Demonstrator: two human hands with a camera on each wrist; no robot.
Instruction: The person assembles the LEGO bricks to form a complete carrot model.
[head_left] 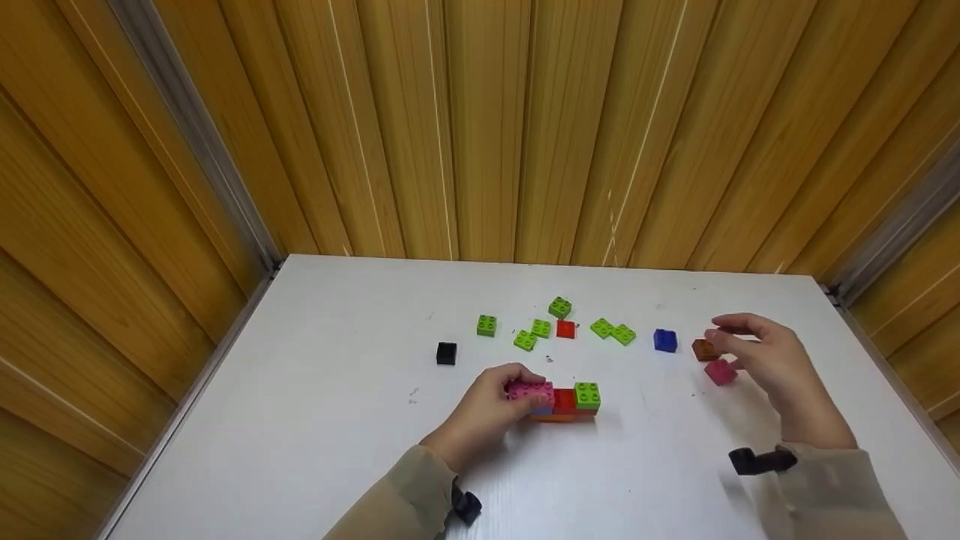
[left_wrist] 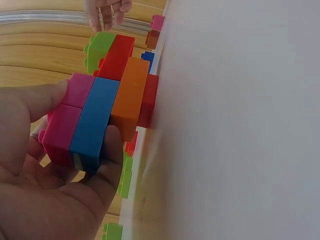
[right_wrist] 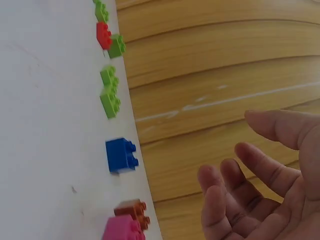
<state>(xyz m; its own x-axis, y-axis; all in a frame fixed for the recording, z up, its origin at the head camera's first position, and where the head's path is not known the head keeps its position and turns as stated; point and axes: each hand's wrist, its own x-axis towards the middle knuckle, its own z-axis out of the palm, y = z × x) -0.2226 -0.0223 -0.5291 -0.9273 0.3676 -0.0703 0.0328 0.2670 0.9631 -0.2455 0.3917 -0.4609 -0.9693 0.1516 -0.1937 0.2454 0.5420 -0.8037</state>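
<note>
My left hand (head_left: 487, 409) grips a block of joined toy bricks at its left end, fingers and thumb around the pink bricks (left_wrist: 62, 132) and the blue brick (left_wrist: 95, 122) under them. Farther along the block are a red brick (left_wrist: 117, 57), a green brick (head_left: 587, 395) on top, an orange brick (left_wrist: 130, 92) and another red brick (left_wrist: 149, 100) lowest. My right hand (head_left: 772, 367) hovers by a brown brick (head_left: 703, 349) and a loose pink brick (head_left: 721, 372). In the right wrist view its fingers are loosely bent with nothing between them.
On the white table (head_left: 300, 450) lie a black brick (head_left: 446, 353), a blue loose brick (head_left: 665, 340), a small red loose brick (head_left: 565, 329) and several green loose bricks (head_left: 487, 325). A wood-patterned wall (head_left: 487, 135) rises behind the table.
</note>
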